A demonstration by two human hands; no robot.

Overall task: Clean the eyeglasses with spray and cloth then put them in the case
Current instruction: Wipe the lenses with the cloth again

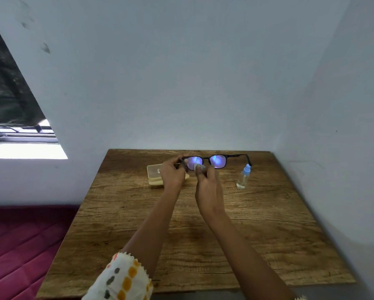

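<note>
Patterned white sleeve (121,276) covers the left forearm at the near edge of the wooden surface (268,234). Over its far half, the left hand (173,175) grips the black eyeglasses (218,161), fingers (169,164) curled round the frame end, while the right hand (207,189) pinches a small pale cloth (198,167) between its fingers against the adjacent lens. A pale yellow case (154,173) lies partly behind the left hand; a clear spray bottle (243,177) with a blue cap stands upright to the right, apart from both hands.
</note>
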